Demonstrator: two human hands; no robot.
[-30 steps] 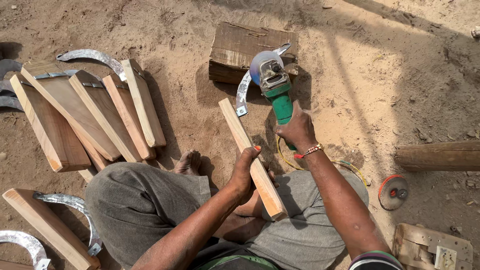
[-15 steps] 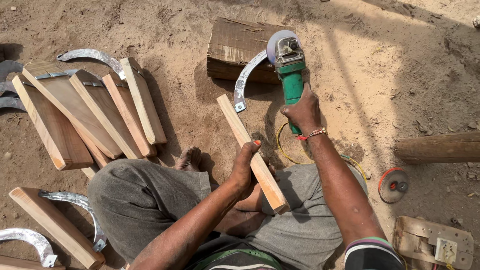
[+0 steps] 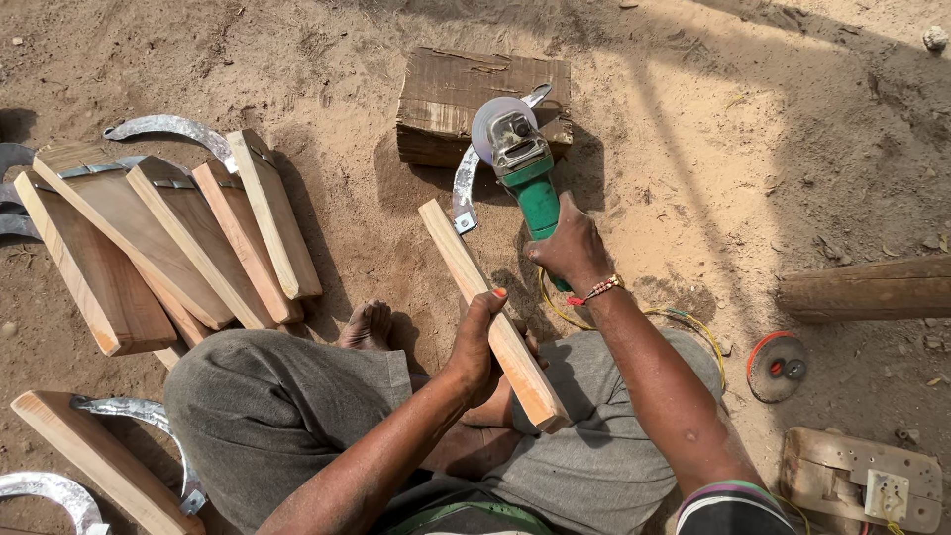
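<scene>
Both hands hold tight: the left hand [image 3: 477,347] wraps the wooden handle [image 3: 492,315], the right hand [image 3: 572,248] clasps the green angle grinder [image 3: 525,163].

Held across the lap, the handle slants up to a curved sickle blade [image 3: 464,188] at its far end; the grinder's disc [image 3: 487,124] meets that blade just before a wooden block [image 3: 446,94] on the sandy ground [image 3: 693,129]. More handled sickles [image 3: 188,233] lie left.

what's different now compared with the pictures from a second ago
The right hand swung the green angle grinder up and away from the wooden handle, towards the wood block, then brought it partway back. The left hand kept its grip on the handle, and the curved blade at its far end stayed put. The pile of finished handles did not move.
</scene>
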